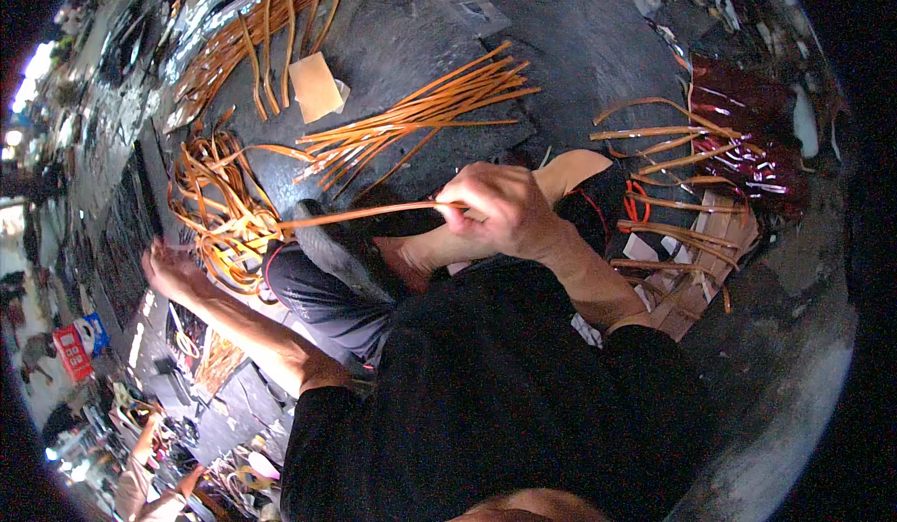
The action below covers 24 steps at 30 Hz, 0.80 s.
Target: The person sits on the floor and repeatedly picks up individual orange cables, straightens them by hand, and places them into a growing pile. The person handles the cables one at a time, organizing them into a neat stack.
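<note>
Person sits on the dark floor (579,45), knees up, working orange strips. Landmark: the raised knee (318,251) in grey trousers, mid-frame.

Right hand (500,209), just right of the knee, is closed in a fist-like pinch around one long orange strip (364,214). The strip runs from the fist leftward across the top of the knee, pulled nearly straight, so the knee looks to serve as a rest or guide for it.

Left hand (173,270), left of the knee and stretched far out, lies at the lower edge of a tangled pile of orange strips (220,214). Fingers are spread and partly curled on the pile's edge; cannot tell whether they actually clamp a strip. The far end of the held strip runs into this tangle, so the hand probably feeds or steadies it.

Beyond the knee, a fanned bundle of straight strips (420,115) lies flat on the floor, ends roughly aligned, looks sorted. A tan square card (315,85) sits farther beyond, next to more curved strips (262,45). Right of the knee, past the right hand, loose strips (673,195) lie scattered over a dark red glossy sheet (747,139) and pale boards (710,251). A bare foot (570,171) shows just behind the right hand.
</note>
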Tool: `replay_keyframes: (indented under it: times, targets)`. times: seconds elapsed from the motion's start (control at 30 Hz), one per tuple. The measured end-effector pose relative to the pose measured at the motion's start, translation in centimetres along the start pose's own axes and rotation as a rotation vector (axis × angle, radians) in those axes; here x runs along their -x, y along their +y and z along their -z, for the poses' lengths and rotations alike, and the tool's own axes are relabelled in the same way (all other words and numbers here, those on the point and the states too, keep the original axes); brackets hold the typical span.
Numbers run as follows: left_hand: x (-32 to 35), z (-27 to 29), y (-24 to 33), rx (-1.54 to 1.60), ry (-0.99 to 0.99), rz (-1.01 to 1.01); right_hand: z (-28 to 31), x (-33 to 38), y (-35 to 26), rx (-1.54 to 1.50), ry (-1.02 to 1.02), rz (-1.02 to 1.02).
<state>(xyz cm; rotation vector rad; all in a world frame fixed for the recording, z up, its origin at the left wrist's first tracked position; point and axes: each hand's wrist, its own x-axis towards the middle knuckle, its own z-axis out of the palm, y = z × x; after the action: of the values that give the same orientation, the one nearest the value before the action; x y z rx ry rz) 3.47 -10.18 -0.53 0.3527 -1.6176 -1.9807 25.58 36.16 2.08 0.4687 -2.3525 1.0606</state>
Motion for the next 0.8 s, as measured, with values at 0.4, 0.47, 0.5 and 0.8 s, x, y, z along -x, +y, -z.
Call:
replay_keyframes:
  times: [0.4, 0.47, 0.5, 0.8]
  targets:
    - [11.5, -4.5, 8.5, -0.782, 0.136, -0.735, -4.2, -1.8, 0.9, 0.038, -0.274, 0.212]
    - [12.7, -7.0, 8.0, -0.734, -0.388, -0.698, -4.6, -1.0, 1.5, 0.052, -0.259, 0.217]
    - [15.6, -8.8, 6.8, -0.632, -0.723, -0.398, -4.5, -0.6, 1.6, 0.059, -0.239, 0.194]
    - [24.2, -13.1, 0.6, -0.321, -1.436, -0.058, -1.8, -1.4, -0.3, -0.187, -0.249, -0.255]
